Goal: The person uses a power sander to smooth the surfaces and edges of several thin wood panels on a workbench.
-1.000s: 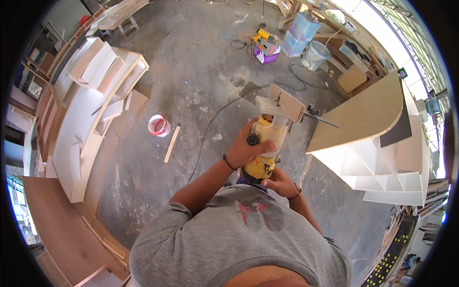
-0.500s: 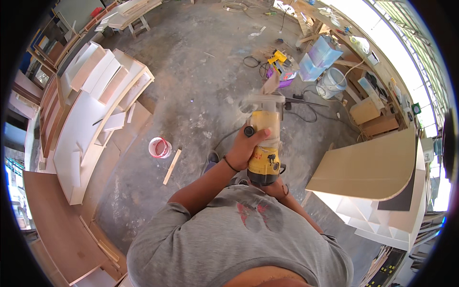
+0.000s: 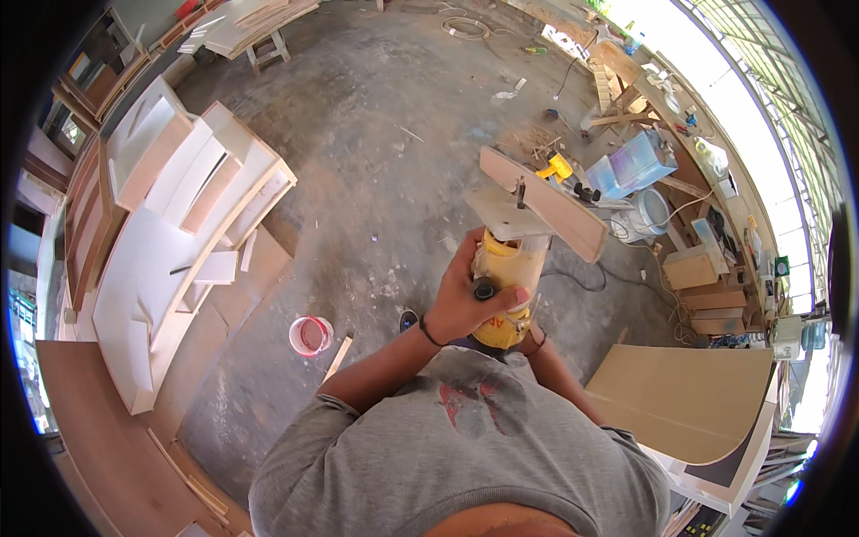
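Note:
A dusty yellow wood router [image 3: 516, 268] is held out in front of my grey shirt. My left hand [image 3: 465, 291] wraps its body, thumb laid across the front next to a black side knob [image 3: 484, 288]. My right hand [image 3: 533, 338] is at the router's lower right end, its fingers mostly hidden behind the body. At the router's far end sits a pale flat base plate [image 3: 497, 213]. A long wooden strip [image 3: 544, 204] stands across that plate, and a dark bit or bolt shows beside it.
A red-rimmed bucket [image 3: 310, 336] and wood stick [image 3: 338, 358] lie on the floor to the left. White cabinet parts [image 3: 143, 277] line the left side. A yellow power tool [image 3: 556, 166], plastic boxes [image 3: 633, 166], cables and a curved panel [image 3: 684, 394] are at the right.
The router has tilted and turned, so its base plate and wooden strip now show broadly instead of edge-on. My left hand keeps its hold, and the view has shifted slightly.

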Tool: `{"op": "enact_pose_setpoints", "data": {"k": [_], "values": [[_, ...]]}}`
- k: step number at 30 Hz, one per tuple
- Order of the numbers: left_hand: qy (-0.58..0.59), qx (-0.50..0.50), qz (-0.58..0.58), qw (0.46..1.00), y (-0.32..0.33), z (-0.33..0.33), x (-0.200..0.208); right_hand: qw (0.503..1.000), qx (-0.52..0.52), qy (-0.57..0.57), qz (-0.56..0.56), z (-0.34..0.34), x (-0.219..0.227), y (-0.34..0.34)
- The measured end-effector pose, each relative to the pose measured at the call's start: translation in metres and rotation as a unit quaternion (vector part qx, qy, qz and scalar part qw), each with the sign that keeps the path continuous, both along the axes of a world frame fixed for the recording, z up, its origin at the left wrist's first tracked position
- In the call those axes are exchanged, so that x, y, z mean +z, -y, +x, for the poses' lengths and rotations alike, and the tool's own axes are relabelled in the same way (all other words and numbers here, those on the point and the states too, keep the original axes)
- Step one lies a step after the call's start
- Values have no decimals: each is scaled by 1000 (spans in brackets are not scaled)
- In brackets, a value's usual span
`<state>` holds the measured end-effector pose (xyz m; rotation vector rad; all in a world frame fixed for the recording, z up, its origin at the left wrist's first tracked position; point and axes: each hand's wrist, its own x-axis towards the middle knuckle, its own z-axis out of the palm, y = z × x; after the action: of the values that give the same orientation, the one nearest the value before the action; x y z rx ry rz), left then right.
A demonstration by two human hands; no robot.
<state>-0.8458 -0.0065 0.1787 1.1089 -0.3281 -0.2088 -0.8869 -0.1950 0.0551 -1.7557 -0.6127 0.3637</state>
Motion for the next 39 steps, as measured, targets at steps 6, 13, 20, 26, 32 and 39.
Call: {"op": "enact_pose_setpoints", "data": {"k": [6, 13, 20, 26, 32, 39], "values": [[-21, 33, -94, 995, -18, 105, -3, 975, -59, -158, -147, 71, 83, 26], [134, 28, 29, 990, -12, 242, -27, 990, -113, 83, -9, 226, 97, -14], [117, 26, 62, 991, -4, 362, -16, 989, -129, -67, 27, 345, 107, -29], [62, 1, 63, 996, -9, 449, -17, 987, -150, -56, -23, 429, 106, -31], [40, -7, 5, 999, -27, 550, -39, 981, -161, -32, -104, 533, 100, -47], [74, 13, -9, 997, -56, 692, -45, 976, -165, 43, -135, 674, 103, -75]]}}
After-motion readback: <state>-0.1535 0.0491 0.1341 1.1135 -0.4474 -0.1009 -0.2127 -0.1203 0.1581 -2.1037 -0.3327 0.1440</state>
